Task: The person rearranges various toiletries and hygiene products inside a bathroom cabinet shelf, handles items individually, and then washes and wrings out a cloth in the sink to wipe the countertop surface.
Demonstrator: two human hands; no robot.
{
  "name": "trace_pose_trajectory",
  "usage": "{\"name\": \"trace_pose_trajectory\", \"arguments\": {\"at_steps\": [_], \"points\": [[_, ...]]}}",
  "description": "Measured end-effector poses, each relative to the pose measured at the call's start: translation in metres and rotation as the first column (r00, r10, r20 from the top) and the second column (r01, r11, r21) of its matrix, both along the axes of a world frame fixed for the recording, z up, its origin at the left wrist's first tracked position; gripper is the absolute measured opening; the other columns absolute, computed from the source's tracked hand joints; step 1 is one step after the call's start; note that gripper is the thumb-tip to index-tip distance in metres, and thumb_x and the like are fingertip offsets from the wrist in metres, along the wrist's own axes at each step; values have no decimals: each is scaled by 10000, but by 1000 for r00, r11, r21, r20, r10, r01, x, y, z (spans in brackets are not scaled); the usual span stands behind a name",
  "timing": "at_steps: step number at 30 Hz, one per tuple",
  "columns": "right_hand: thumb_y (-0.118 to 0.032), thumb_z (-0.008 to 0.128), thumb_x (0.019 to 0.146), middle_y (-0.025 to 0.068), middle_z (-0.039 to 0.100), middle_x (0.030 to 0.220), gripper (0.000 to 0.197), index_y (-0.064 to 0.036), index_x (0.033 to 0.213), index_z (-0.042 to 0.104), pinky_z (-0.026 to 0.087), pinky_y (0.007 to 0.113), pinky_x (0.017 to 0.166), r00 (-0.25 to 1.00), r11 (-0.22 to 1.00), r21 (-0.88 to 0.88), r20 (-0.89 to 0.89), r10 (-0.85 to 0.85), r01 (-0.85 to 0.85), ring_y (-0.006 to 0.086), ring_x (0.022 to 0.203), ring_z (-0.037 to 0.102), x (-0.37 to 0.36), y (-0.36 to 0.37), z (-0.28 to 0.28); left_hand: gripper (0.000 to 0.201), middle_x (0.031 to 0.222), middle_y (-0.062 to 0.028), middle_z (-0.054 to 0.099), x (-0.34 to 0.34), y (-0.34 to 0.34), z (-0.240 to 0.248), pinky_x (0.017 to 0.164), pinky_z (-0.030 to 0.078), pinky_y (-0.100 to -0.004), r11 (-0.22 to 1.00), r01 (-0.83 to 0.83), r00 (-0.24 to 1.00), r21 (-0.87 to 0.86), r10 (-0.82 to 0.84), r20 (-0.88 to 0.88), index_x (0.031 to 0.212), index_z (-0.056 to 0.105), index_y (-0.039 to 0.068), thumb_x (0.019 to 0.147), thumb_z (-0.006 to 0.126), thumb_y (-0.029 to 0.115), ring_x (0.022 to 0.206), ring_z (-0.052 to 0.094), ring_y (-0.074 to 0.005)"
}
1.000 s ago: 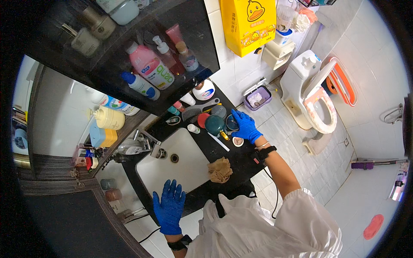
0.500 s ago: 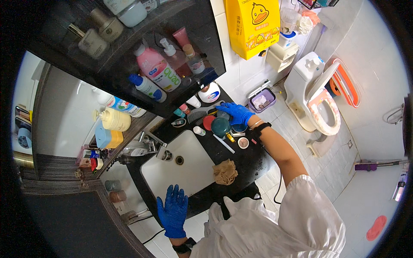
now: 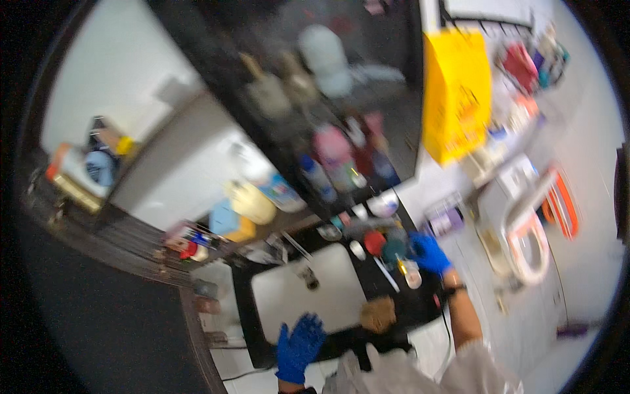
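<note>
My right hand (image 3: pixel 430 253), in a blue glove, is at the right part of the black counter (image 3: pixel 420 307), beside a dark green round jar (image 3: pixel 394 252). Its fingers are smeared by motion, so whether they grip anything is unclear. Close by are a red round lid (image 3: pixel 375 243), a thin white stick (image 3: pixel 386 274), a small pinkish pot (image 3: pixel 413 276) and a small white bottle (image 3: pixel 357 250). My left hand (image 3: pixel 300 348), also gloved in blue, hovers palm down over the near edge of the white sink (image 3: pixel 315 282), fingers stretched out and holding nothing.
A crumpled brown cloth or paper (image 3: pixel 378 315) lies by the sink's right edge. The faucet (image 3: pixel 298 245) stands behind the basin. A dark cabinet with bottles (image 3: pixel 336 154) overhangs the counter. A purple bin (image 3: pixel 447 222) and a toilet (image 3: pixel 525 246) are to the right.
The whole view has swung and blurred, with the scene shifted right and down. My right hand has drawn back from the rear items toward the counter's right edge. My left hand stays by the sink.
</note>
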State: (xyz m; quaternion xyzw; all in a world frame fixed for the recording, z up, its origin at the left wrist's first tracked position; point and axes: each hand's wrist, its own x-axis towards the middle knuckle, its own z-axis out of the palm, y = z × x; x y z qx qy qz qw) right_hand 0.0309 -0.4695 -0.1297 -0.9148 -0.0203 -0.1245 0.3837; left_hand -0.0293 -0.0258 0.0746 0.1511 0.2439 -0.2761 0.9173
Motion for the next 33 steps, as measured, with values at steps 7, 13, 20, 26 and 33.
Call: {"name": "trace_pose_trajectory", "arguments": {"at_steps": [7,13,20,26,33], "points": [[-247,801,598,174,566,1144,714,-101,1239,521,414,408,937,994,992,54,-6,-111,111,353,1057,528,-31,40,26,570,1349,-168,460,-3,-2,14,1068,310,-446,968,133,975,-213,-90,203,1348,401,15,963,346,431,1235,446,-317],[-239,828,578,147,571,1118,723,-70,1208,516,434,404,903,979,977,74,22,-204,202,325,1040,534,-25,26,11,594,1362,-163,447,9,-1,9,1067,313,-429,980,150,973,-132,-122,197,1359,382,19,959,336,456,1246,437,-303],[-91,745,671,78,428,1346,787,-49,1362,372,342,337,1020,798,721,608,226,-559,333,205,1223,422,-64,2,96,602,1407,-158,386,3,22,-5,1076,296,-403,937,219,942,-272,-130,311,1375,360,27,958,337,461,1288,380,-280],[-153,783,594,121,503,1206,778,-1,1276,441,401,359,963,809,971,174,540,-231,161,241,1112,511,-75,84,370,587,1428,-159,352,9,23,3,1090,266,-400,932,265,929,-247,-178,326,1380,347,19,967,332,434,1307,349,-282],[-284,733,666,208,535,1144,734,-48,1294,435,434,432,912,676,871,-485,668,311,79,373,1061,527,5,205,584,682,1428,-188,335,14,38,-5,1103,220,-488,976,210,928,-62,-179,327,1385,314,-6,945,278,514,1308,322,-360]]}}
